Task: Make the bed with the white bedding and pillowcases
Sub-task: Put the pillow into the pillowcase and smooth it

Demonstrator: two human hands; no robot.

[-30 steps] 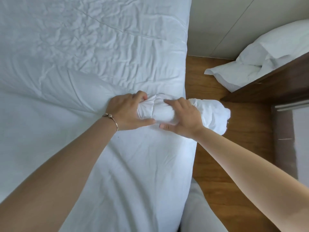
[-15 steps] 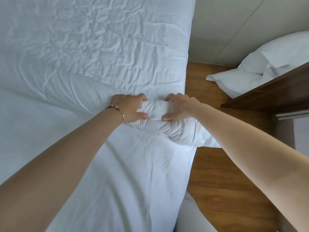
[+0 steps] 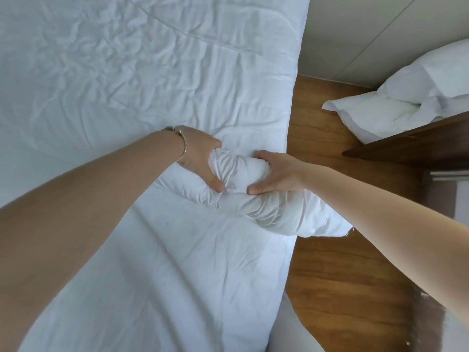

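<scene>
A white duvet (image 3: 127, 72) covers the bed, wrinkled at the far end and smoother near me. At the bed's right edge a corner of the duvet is bunched into a thick white roll (image 3: 241, 174). My left hand (image 3: 200, 158), with a thin bracelet on the wrist, grips the roll from the left. From the right, my right hand (image 3: 276, 174) grips the same roll, thumb underneath. The roll's loose end (image 3: 304, 219) hangs past the mattress edge over the floor.
A wooden floor (image 3: 330, 275) runs along the bed's right side. A white pillow (image 3: 406, 97) lies on a dark wooden unit (image 3: 418, 146) at the right. A pale wall (image 3: 355, 34) stands beyond.
Both hands have worked further along the bunched corner and squeezed it tighter. The loose end has swung down and toward me, now hanging over the floor.
</scene>
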